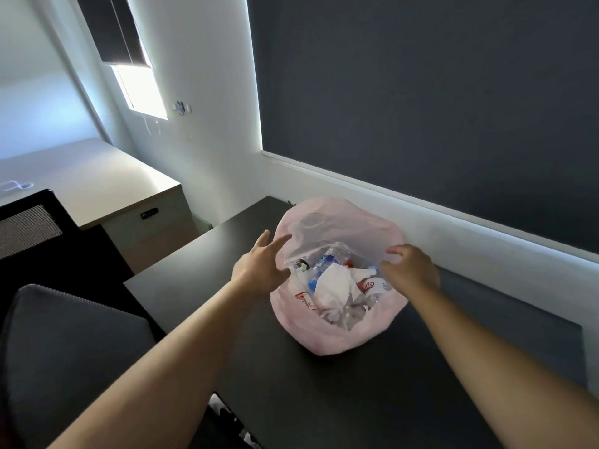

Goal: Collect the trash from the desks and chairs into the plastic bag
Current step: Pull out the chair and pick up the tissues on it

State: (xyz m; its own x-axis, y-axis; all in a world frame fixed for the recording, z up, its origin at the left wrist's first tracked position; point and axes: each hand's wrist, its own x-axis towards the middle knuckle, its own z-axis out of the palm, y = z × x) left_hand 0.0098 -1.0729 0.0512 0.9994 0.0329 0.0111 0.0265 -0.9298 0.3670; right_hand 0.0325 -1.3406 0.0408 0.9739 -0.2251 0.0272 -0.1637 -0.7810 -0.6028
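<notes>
Head view: pink plastic bag [324,338], on black desk [324,400], filled with bottles [335,254] and crumpled paper [334,283]. Film judged thin, limp, light; best gathered at rim. Rim pinched by right hand [411,270]; left hand [259,267] spread loose beside it.
</notes>
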